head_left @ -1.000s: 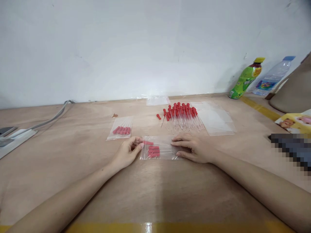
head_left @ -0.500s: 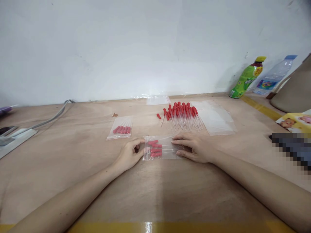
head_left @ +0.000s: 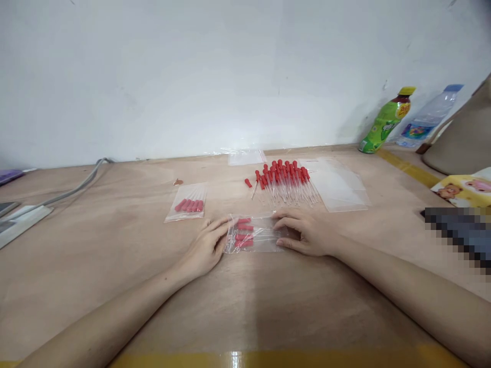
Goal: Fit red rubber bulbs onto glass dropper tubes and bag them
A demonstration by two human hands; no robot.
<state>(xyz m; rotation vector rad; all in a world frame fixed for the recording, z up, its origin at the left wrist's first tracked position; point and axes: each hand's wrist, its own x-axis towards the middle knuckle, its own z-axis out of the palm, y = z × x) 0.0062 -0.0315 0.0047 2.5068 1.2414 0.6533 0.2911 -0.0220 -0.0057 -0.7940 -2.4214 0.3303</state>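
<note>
A clear zip bag (head_left: pixel 268 246) lies flat in front of me between my two hands, holding several droppers (head_left: pixel 244 237) with red rubber bulbs at the left and clear tubes toward the right. My left hand (head_left: pixel 209 245) is on the bag's left end, fingers over the edge and the thumb mostly hidden. At the right end, my right hand (head_left: pixel 307 232) holds the bag with its fingertips above and thumb below. Another filled bag of droppers (head_left: pixel 187 202) lies beyond my left hand. Behind my right hand is a pile of loose red-bulbed droppers (head_left: pixel 284 179).
Flat plastic bags (head_left: pixel 341 189) lie right of the pile, another bag (head_left: pixel 246 157) by the wall. A green drink bottle (head_left: pixel 387 122), a water bottle (head_left: pixel 425 122), a yellow packet (head_left: pixel 460 189) and a blurred dark object (head_left: pixel 456 237) stand or lie rightward. A grey cable (head_left: pixel 84 181) runs at left.
My left fingers have stretched out over the bag's left edge, the thumb slipping from sight. The right hand stays on the bag's other end. The view has shifted slightly.
</note>
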